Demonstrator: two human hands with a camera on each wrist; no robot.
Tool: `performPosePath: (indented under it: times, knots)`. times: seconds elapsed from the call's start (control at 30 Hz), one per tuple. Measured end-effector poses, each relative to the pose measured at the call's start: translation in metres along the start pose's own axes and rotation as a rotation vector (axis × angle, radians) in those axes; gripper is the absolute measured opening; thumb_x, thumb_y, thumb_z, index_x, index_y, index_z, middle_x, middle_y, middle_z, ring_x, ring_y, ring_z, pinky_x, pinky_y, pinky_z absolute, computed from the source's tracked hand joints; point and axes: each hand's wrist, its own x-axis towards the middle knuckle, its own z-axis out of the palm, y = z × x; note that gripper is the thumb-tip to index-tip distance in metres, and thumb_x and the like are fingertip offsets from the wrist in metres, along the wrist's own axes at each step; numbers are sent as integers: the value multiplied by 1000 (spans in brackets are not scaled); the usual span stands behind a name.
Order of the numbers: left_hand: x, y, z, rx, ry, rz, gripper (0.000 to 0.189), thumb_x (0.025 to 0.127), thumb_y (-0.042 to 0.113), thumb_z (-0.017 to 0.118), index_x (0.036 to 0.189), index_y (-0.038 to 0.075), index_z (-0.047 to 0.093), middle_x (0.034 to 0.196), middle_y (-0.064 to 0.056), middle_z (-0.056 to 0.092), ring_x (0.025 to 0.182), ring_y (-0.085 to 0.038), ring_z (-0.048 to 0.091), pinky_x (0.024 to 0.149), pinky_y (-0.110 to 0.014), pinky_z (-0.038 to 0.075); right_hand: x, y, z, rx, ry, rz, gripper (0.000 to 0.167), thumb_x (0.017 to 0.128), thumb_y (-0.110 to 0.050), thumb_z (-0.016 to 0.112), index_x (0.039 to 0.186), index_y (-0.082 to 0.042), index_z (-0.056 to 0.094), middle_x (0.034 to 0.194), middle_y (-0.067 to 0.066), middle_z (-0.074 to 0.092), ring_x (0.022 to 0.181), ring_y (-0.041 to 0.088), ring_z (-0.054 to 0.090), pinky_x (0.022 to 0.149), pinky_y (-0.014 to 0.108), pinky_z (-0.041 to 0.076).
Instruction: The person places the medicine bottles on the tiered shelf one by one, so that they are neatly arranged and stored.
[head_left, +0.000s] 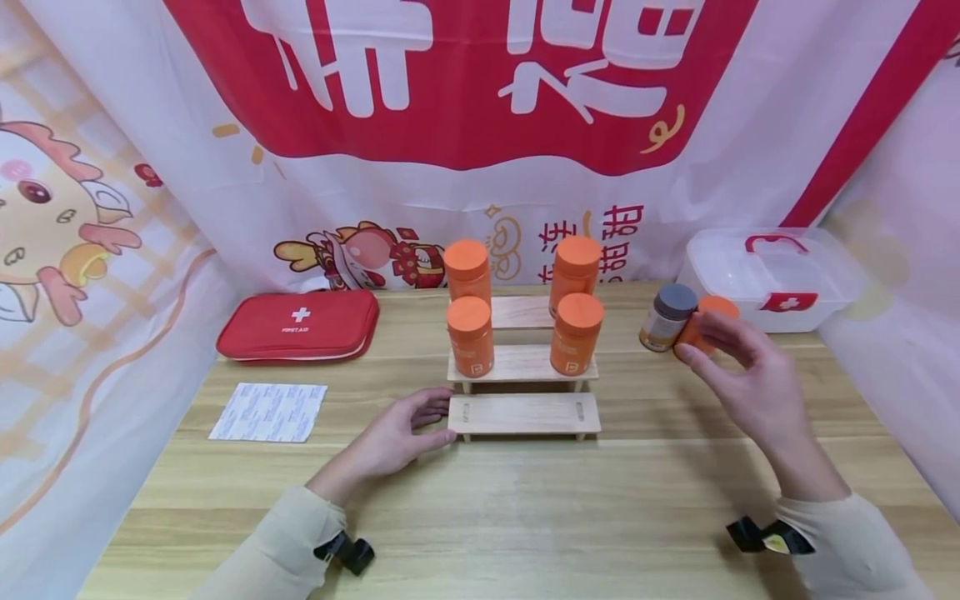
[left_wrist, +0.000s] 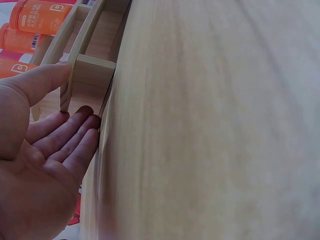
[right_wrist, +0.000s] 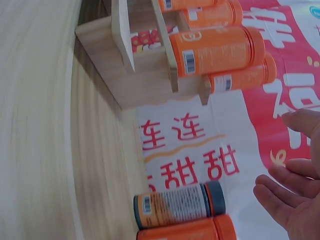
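Observation:
A wooden three-step stand (head_left: 525, 414) sits mid-table. On its upper two steps stand several orange bottles (head_left: 471, 337), two on each. My left hand (head_left: 401, 429) is at the stand's left end; in the left wrist view the thumb (left_wrist: 55, 75) touches the lowest step's edge, with the other fingers stretched out beside it. To the right, my right hand (head_left: 757, 379) is over an orange bottle (head_left: 717, 306) and partly hides it. In the right wrist view the fingers are spread apart from that bottle (right_wrist: 192, 230). A grey-capped bottle (head_left: 667, 318) stands close beside it.
Behind my right hand is a clear-lidded first-aid box (head_left: 795, 312). A red first-aid pouch (head_left: 300, 327) lies at the back left, with a white printed packet (head_left: 268, 412) in front of it. A printed cloth (head_left: 480, 187) hangs behind the table.

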Motion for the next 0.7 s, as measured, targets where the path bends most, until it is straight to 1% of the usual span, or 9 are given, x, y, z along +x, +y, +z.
performPosePath:
  times: [0.13, 0.27, 0.4, 0.43, 0.47, 0.53, 0.63, 0.67, 0.7]
  knots:
    - [0, 1, 0, 4, -1, -3, 67, 101, 24, 78, 158, 2, 49, 159, -21, 57, 144, -42, 58, 124, -58, 47, -1, 10, -7, -34, 12, 43, 56, 97, -18, 84, 147, -5, 64, 141, 23, 68, 112, -19, 55, 100, -4, 43]
    - [0, 1, 0, 2, 2, -9, 68, 101, 24, 78, 158, 3, 49, 158, -21, 57, 144, -42, 58, 124, -58, 47, -1, 22, -12, -51, 34, 50, 56, 96, -17, 84, 146, -2, 64, 139, 27, 68, 110, -20, 55, 99, -5, 43]
    - [0, 1, 0, 3, 3, -11, 67, 101, 24, 79, 158, 3, 50, 158, -21, 57, 144, -41, 58, 124, -58, 47, 1, 34, -19, -83, 33, 89, 59, 99, -21, 81, 150, -2, 61, 143, 28, 66, 110, -21, 52, 98, -6, 42]
    - [0, 1, 0, 4, 3, -9, 67, 101, 25, 78, 158, 3, 50, 158, -21, 57, 144, -41, 58, 124, -58, 47, 2, 37, -20, -92, 30, 104, 60, 99, -23, 81, 151, -3, 60, 144, 27, 66, 112, -18, 54, 98, -6, 42]
    - [0, 1, 0, 4, 3, -9, 67, 101, 25, 79, 158, 4, 50, 158, -21, 57, 144, -41, 58, 124, -58, 47, 3, 40, -22, -106, 24, 120, 61, 100, -25, 80, 153, -3, 58, 146, 27, 65, 116, -11, 59, 98, -6, 42]
    - [0, 1, 1, 4, 2, -6, 67, 101, 25, 78, 158, 3, 50, 158, -21, 57, 144, -42, 58, 123, -58, 48, 4, 45, -25, -135, 8, 155, 63, 102, -31, 77, 155, -4, 55, 149, 27, 63, 126, 8, 65, 99, -6, 41]
    - [0, 0, 0, 5, 0, -9, 68, 101, 26, 78, 158, 4, 50, 159, -20, 57, 144, -41, 58, 124, -58, 47, 7, 50, -27, -164, -23, 213, 68, 104, -38, 73, 159, -4, 52, 154, 26, 60, 135, 39, 61, 102, -3, 44]
    - [0, 0, 0, 5, -1, -10, 67, 101, 26, 78, 158, 4, 50, 159, -20, 57, 145, -41, 58, 124, -58, 47, 8, 52, -27, -175, -35, 233, 69, 104, -41, 72, 160, -5, 50, 155, 26, 59, 136, 46, 59, 102, -1, 45]
    - [0, 0, 0, 5, -2, -12, 67, 101, 26, 78, 158, 5, 50, 159, -20, 57, 145, -41, 58, 124, -58, 47, 9, 54, -28, -181, -43, 250, 71, 105, -43, 71, 161, -6, 49, 156, 26, 58, 137, 47, 58, 105, 3, 48]
